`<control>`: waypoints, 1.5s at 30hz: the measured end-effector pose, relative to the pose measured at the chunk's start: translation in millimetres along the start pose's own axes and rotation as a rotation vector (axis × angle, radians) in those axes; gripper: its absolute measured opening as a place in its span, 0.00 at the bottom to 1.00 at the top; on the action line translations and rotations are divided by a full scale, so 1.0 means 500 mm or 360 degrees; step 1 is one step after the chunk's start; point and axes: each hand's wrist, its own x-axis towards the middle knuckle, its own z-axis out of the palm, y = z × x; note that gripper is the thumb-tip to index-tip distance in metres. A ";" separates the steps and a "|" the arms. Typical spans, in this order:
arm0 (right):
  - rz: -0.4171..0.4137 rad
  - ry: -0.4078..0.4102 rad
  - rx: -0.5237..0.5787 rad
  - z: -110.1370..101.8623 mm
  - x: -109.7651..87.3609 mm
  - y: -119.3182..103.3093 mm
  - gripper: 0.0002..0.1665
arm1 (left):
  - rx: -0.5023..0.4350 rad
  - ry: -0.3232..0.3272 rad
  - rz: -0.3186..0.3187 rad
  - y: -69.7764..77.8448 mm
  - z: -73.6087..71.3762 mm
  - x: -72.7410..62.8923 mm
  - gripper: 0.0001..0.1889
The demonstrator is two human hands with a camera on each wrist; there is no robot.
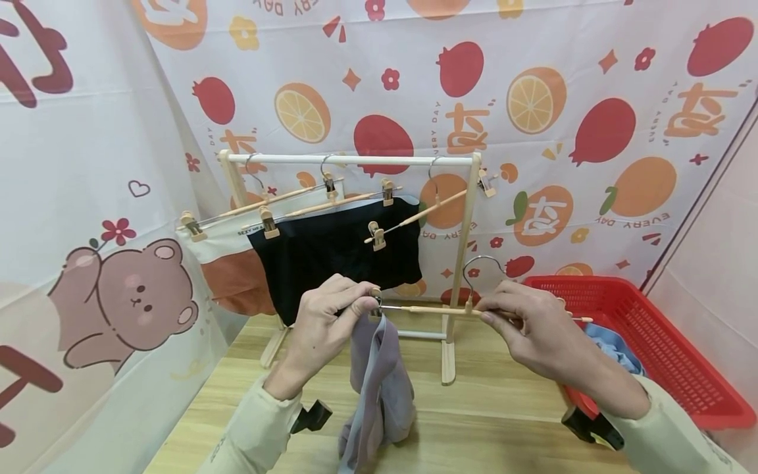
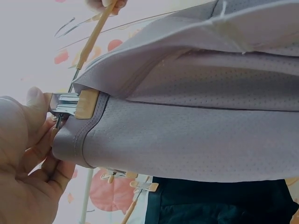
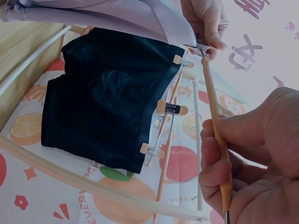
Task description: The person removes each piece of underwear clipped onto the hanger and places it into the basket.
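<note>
My left hand (image 1: 326, 326) pinches the end clip (image 2: 86, 104) of a wooden clip hanger (image 1: 435, 310). A corner of the waistband of pale lavender underpants (image 1: 387, 382) sits in that clip, and the rest of the garment hangs below it, over the table. My right hand (image 1: 545, 332) grips the hanger's bar to the right of its metal hook (image 1: 468, 276). In the right wrist view, the fingers curl round the bar (image 3: 212, 93). The hanger's other clip is mostly hidden behind the right hand in the head view.
A small wooden rack (image 1: 355, 160) stands behind my hands. Black underpants (image 1: 337, 250) and white-and-orange underpants (image 1: 237, 280) hang there on clip hangers, beside a bare hanger (image 1: 432, 209). At right, a red basket (image 1: 687, 355) holds blue cloth (image 1: 616, 347). Printed curtains surround the wooden table (image 1: 485, 434).
</note>
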 end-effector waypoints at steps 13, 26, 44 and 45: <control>-0.0018 0.0023 -0.0021 0.000 0.000 0.001 0.13 | 0.0056 0.0064 0.0045 -0.001 0.007 0.004 0.07; -0.0013 0.0020 -0.0024 -0.001 0.002 0.004 0.14 | 0.0087 0.0117 0.0069 0.001 0.010 0.007 0.08; 0.0027 -0.0023 0.0023 -0.002 0.006 0.003 0.13 | 0.0170 0.0093 0.0151 0.035 0.017 0.013 0.17; 0.0033 -0.0031 0.0032 -0.001 0.007 0.003 0.13 | 0.0199 0.0098 0.0198 0.041 0.018 0.015 0.17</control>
